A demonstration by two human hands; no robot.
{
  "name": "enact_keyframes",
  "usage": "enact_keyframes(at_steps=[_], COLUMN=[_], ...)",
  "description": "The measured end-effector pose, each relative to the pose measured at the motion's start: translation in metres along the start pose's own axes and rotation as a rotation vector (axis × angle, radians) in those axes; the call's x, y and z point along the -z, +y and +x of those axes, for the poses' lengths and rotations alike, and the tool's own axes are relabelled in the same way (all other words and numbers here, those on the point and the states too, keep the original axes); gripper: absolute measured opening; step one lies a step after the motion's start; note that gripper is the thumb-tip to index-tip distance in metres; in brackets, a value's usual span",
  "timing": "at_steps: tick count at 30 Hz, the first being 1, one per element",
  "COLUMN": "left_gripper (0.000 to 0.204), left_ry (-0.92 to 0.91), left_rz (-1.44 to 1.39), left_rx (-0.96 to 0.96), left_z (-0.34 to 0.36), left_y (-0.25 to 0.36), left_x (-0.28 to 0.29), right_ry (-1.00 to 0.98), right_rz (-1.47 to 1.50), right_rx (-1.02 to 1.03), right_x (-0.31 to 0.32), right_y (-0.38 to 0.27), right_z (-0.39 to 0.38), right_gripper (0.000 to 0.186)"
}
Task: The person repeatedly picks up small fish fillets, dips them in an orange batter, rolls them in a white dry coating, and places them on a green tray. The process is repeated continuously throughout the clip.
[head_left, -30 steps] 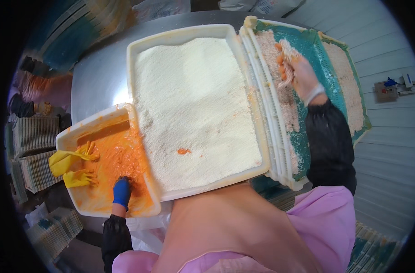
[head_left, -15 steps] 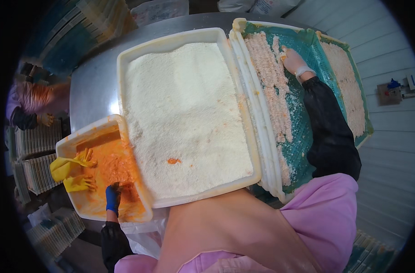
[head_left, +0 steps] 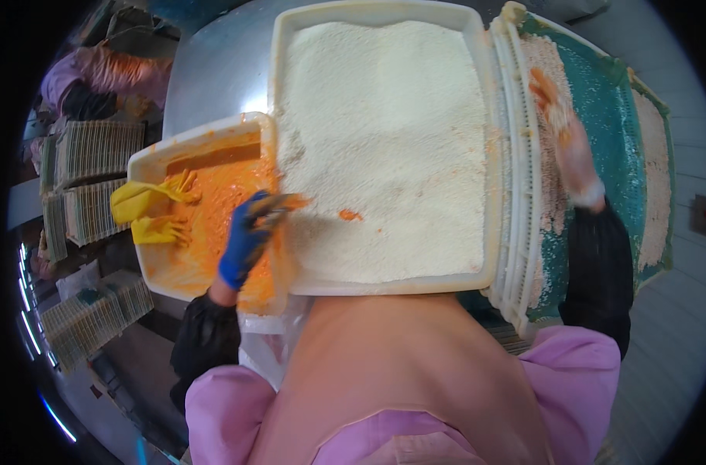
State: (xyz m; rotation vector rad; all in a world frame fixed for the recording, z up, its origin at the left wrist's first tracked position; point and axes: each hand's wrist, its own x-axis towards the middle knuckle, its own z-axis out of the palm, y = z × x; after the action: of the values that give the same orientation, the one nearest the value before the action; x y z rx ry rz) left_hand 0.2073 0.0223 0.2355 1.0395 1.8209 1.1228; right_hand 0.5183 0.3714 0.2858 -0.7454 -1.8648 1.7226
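- Crumb tray (head_left: 477, 46): large pale plastic tray, middle of view, filled edge to edge with whitish breadcrumbs. One small orange blot (head_left: 350, 215) lies on the crumbs near the tray's lower left corner.
- Green mesh rack (head_left: 612, 132): just right of the crumb tray, on a stack of pale trays; lengthwise strips of crumbed pieces (head_left: 550, 194) lie along it.
- Batter tub (head_left: 155, 267): smaller pale tub touching the crumb tray's left wall, holding orange batter, rims smeared.
- Wire racks (head_left: 89, 155): stacked well left of the batter tub.
- Right hand (head_left: 570, 139): pale glove crusted with orange and crumbs, over the rack just right of the crumb tray's right wall. Fingers stretched forward and close together; cannot tell whether they hold anything.
- Left hand (head_left: 248, 236): blue glove, at the shared wall of tub and crumb tray. Fingers pinched narrow on a battered piece (head_left: 279, 203), dark and orange-coated, which pokes over the crumb tray's left edge.
- Yellow gloves (head_left: 147, 211): another person's pair, in the batter at the tub's far-left side, apart from the blue glove.
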Motion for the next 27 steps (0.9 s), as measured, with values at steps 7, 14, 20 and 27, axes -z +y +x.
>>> enact_keyframes(at_steps=[7,14,20,27], left_gripper=[0.021,0.013,0.011,0.013], left_ry=[-0.263,-0.051,0.040,0.306], left_rz=[0.979,0.918,0.942,0.867], left_rx=[-0.210,-0.378,-0.525,-0.452], left_z=[0.021,0.017,0.015,-0.013], left_y=[-0.019,-0.034,-0.014,-0.032], left_x=[-0.069,-0.051,-0.030,0.040], right_ry=[-0.194,-0.114,0.090,-0.181], right_rz=[-0.215,-0.211,-0.528,-0.633], right_rx=[-0.007,-0.282,-0.346,-0.040], right_x=[-0.092,-0.149,-0.224,-0.288], right_y=[-0.037,0.019,0.142,0.096], right_z=[-0.118,-0.175,-0.106,-0.061], right_gripper=[0.047,0.042,0.054,0.057])
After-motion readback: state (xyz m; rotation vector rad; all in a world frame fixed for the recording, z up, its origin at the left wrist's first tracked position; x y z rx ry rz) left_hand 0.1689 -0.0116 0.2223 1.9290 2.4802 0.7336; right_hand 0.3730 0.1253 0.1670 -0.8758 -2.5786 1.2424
